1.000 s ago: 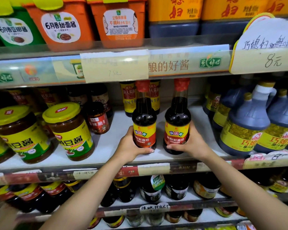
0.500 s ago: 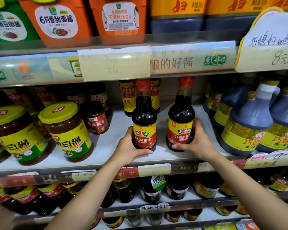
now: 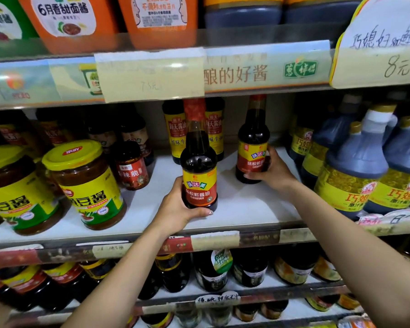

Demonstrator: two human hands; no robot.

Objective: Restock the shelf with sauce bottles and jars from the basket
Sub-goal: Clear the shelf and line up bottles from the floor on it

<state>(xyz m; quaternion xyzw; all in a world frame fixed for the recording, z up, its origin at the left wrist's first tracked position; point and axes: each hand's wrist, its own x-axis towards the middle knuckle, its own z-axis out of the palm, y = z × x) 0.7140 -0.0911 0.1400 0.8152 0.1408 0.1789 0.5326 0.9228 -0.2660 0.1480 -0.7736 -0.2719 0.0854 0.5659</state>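
Note:
Two dark soy sauce bottles with red caps and yellow-red labels stand on the white middle shelf (image 3: 242,207). My left hand (image 3: 175,209) grips the near bottle (image 3: 199,171) low on its left side, thumb curled under its base near the shelf's front. My right hand (image 3: 272,171) grips the far bottle (image 3: 252,147) from the right, further back on the shelf. The basket is out of view.
Yellow-lidded bean paste jars (image 3: 85,183) and a small chili jar (image 3: 131,165) stand left. Two tall soy bottles (image 3: 175,131) stand at the back. Large dark jugs (image 3: 355,166) crowd the right. Price strips (image 3: 149,74) hang above; lower shelves hold more bottles.
My right hand has pushed its bottle back and to the right, away from the other. The left bottle has stayed near the front edge in my left hand.

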